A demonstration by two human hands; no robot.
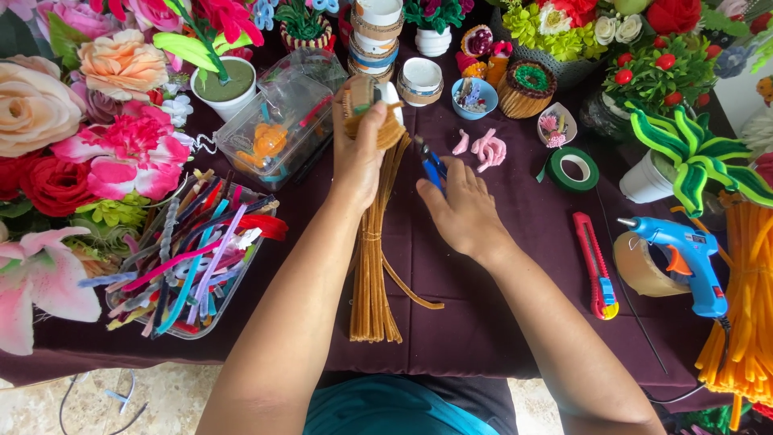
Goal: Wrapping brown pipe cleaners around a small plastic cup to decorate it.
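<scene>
Tan fuzzy wire wraps the small round pot [372,109] that your left hand [357,157] grips, fingers closed around it, raised just above the dark purple surface [515,242]. Under that hand a bundle of tan pipe cleaners [372,274] lies lengthwise on the surface, running from the pot toward you, with one loose strand bending off to the right at its near part. Your right hand [463,211] rests palm down just right of the bundle, fingers spread and holding nothing, its fingertips at the blue-handled pliers [432,165]; you cannot tell whether they touch. Further right lie pink curled pieces [485,148], a green tape roll [574,167], a red utility knife [594,262] and a blue glue gun [688,258]. To the left sits a clear tray of mixed-colour pipe cleaners [193,258], and far of it a clear plastic box [282,121].
</scene>
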